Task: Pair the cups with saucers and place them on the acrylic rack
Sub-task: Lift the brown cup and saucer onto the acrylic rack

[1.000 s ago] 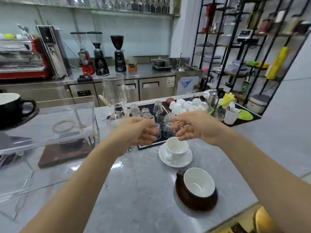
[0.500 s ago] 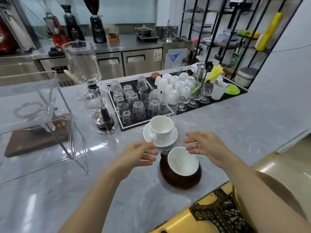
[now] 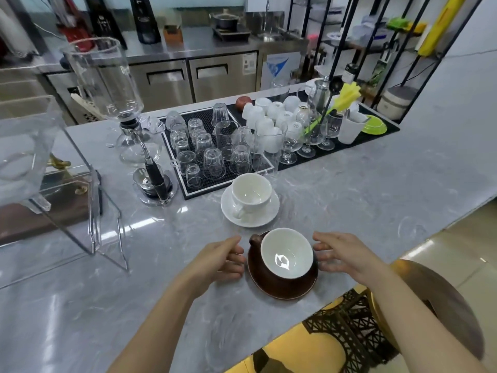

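Observation:
A brown cup [image 3: 286, 258] with a white inside sits on a brown saucer [image 3: 285, 288] near the counter's front edge. My left hand [image 3: 217, 261] is at the saucer's left rim and my right hand [image 3: 340, 255] at its right rim, fingers relaxed and reaching inward; whether they touch it is unclear. Behind it a white cup [image 3: 251, 193] stands on a white saucer [image 3: 269, 214]. The clear acrylic rack [image 3: 80, 189] stands at the left.
A glass siphon brewer [image 3: 129, 135] stands between the rack and a black mat [image 3: 204, 181] full of upturned glasses. More white cups and stemmed glasses fill a second mat [image 3: 376, 135] behind. A gold stool [image 3: 430, 305] is below the counter edge.
Both hands have dropped from above the white cup toward me and now flank the brown saucer. My view has tilted downward and closer to the counter.

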`<act>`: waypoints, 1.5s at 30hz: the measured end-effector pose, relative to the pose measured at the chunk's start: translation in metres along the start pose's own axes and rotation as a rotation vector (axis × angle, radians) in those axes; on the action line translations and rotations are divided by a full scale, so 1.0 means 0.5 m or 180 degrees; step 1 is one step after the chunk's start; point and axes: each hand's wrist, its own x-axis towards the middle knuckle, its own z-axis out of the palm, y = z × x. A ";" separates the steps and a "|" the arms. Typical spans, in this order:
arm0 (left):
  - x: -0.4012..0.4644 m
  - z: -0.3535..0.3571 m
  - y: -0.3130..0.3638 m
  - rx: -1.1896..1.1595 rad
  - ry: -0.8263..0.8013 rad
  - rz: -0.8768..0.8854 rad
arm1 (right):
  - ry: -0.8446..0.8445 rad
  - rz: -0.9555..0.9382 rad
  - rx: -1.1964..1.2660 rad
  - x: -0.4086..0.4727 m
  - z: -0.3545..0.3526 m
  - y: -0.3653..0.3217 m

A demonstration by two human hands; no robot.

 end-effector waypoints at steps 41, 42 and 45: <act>-0.127 -0.069 0.149 0.0680 0.0427 0.0778 | -0.1353 -0.0585 -0.0734 -0.044 0.102 -0.191; -0.142 -0.078 0.163 0.0716 0.0437 0.0815 | -0.1374 -0.0651 -0.0763 -0.052 0.112 -0.209; -0.194 -0.106 0.211 0.0801 0.0507 0.0960 | -0.1426 -0.0883 -0.0828 -0.084 0.143 -0.264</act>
